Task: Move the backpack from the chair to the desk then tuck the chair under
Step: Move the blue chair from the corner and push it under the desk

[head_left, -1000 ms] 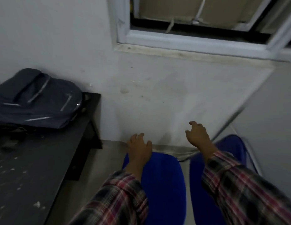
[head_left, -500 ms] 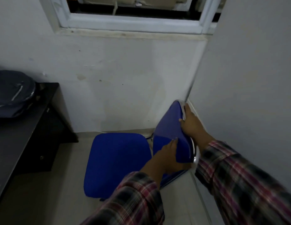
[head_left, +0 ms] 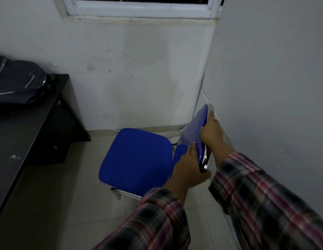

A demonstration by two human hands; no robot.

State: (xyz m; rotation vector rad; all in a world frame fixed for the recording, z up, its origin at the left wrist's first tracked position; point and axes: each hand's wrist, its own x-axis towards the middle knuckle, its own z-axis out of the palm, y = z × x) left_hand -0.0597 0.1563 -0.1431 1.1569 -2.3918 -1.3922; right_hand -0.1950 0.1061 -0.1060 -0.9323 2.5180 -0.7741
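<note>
A dark grey backpack [head_left: 18, 83] with pale reflective strips lies on the black desk [head_left: 16, 134] at the far left. The blue chair [head_left: 137, 157] stands on the floor in the corner, its seat bare and its backrest [head_left: 195, 130] close to the right wall. My left hand [head_left: 187, 168] grips the lower near edge of the backrest. My right hand [head_left: 211, 130] holds the backrest's upper edge, between the chair and the wall. Both arms wear plaid sleeves.
A white wall with a window frame [head_left: 141, 9] is straight ahead. Another white wall [head_left: 274, 87] runs close along the right. The desk has a dark drawer unit [head_left: 54, 134] under its far end. Pale tiled floor [head_left: 58, 204] lies between desk and chair.
A second ago both hands hovered open above the seat. They then closed on the backrest. The view has since shifted down and left, showing more of the desk and backpack.
</note>
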